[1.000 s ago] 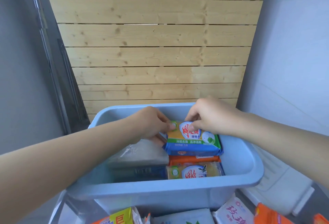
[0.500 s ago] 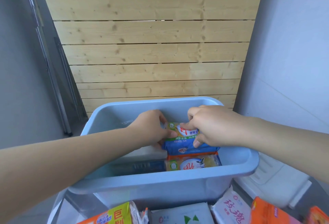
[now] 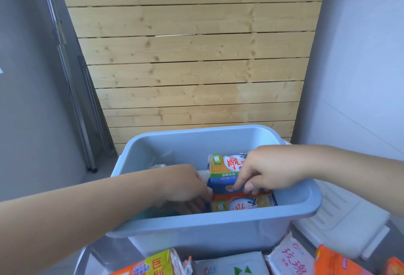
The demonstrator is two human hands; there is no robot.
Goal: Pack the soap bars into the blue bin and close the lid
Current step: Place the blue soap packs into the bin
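Note:
The blue bin [image 3: 218, 228] stands open in front of me. Inside on the right, a blue and yellow soap pack [image 3: 223, 169] lies on top of an orange and yellow soap pack [image 3: 242, 204]. My right hand [image 3: 269, 169] lies over the top pack, with its fingers curled down round the near edge. My left hand [image 3: 185, 185] reaches into the bin, straight fingers pointing down beside the pack's left end, thumb touching its corner. Its fingertips are hidden behind the bin's wall.
A pale lid [image 3: 343, 217] lies to the right of the bin. Loose packs lie in front: a yellow and orange one [image 3: 150, 263], a white one [image 3: 231, 266], a white one with pink letters [image 3: 288, 257], an orange one [image 3: 336, 261]. Clear plastic [image 3: 161, 165] sits in the bin's left half. A wooden slat wall stands behind.
Both hands lowered the blue and yellow pack onto the stack in the bin. They then slid from its far edge toward its near edge and left end.

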